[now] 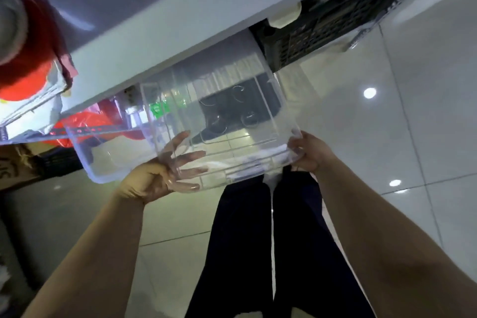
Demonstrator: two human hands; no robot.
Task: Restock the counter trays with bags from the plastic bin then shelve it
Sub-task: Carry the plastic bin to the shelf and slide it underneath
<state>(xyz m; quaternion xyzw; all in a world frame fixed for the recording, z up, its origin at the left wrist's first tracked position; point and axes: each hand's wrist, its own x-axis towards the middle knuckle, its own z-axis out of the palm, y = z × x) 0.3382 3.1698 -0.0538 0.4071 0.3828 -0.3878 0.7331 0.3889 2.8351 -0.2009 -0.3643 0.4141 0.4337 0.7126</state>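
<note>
I hold a clear plastic bin (222,121) with both hands below the white counter edge (180,41). My left hand (165,173) grips its near left corner, fingers spread against the clear wall. My right hand (312,152) clasps the near right corner. The bin looks empty and is tilted, its far end under the counter. A second clear bin (103,152) sits to its left, touching it. Red bags (85,124) show behind that bin on the shelf below the counter. A clear counter tray (33,100) with red and white bags is at the far left.
A black slatted crate (322,31) sits under the counter at upper right. Glossy white floor tiles (387,124) spread to the right and below. My dark trouser legs (258,240) are under the bin. Dark patterned boxes (23,165) stand at the left.
</note>
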